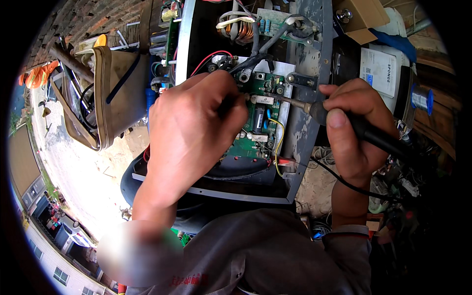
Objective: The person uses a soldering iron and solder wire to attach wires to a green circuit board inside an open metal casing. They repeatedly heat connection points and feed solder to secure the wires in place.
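My right hand [356, 130] is wrapped round the black handle of a soldering iron [376, 136]. The iron's metal shank reaches left, with its tip over a green circuit board [242, 148], beside a white block-shaped component [264, 100]. My left hand [194, 115] is closed over the board's left side. Its fingertips are bent down and mostly hidden, so what they pinch cannot be seen. A dark cable with a ring lug [244, 77] lies just beyond those fingers. The board sits inside an open grey metal housing [236, 195]. A yellow wire [281, 142] runs along the board's right edge.
A copper-wound coil [237, 30] sits at the housing's far end. On the left stands a tan tool bag [115, 93] packed with tools. To the right are a white box [378, 71], a solder spool [421, 98] and an open cardboard box [364, 17]. The iron's black cord [344, 183] hangs beside the housing.
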The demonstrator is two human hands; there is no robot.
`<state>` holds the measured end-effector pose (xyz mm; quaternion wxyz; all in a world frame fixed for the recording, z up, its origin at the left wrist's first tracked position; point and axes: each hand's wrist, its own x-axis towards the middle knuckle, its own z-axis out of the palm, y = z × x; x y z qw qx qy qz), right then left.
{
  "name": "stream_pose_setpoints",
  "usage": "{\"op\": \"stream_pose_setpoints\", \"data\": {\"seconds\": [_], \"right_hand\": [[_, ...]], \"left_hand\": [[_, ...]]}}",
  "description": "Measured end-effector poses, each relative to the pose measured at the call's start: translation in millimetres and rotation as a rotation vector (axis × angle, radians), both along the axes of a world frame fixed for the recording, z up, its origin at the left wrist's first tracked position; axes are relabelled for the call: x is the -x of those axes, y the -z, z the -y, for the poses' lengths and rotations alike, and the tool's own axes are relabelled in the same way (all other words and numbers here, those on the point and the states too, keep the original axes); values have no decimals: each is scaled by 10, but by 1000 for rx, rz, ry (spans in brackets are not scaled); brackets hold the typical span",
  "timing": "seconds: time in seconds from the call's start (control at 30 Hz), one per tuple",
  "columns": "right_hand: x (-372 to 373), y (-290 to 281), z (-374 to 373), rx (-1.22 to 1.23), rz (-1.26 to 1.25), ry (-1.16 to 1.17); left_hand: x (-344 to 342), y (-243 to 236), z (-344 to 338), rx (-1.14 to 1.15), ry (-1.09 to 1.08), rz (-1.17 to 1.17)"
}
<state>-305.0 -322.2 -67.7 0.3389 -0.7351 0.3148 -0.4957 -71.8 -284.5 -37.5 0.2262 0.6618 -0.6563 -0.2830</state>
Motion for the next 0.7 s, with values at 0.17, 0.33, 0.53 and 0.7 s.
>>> {"op": "stream_pose_setpoints", "data": {"seconds": [0.17,0.33,0.53,0.7], "right_hand": [[7,-9,5,-7,-11,-3],[7,-26,-9,-26,-16,0],[7,-34,-16,-31,-21,3],[20,-31,-3,-5,-33,-9]], "left_hand": [[2,8,1,-9,6,27],[12,-12,29,-18,22,49],[16,-16,32,-23,17,26],[28,-25,48,-37,29,41]]}}
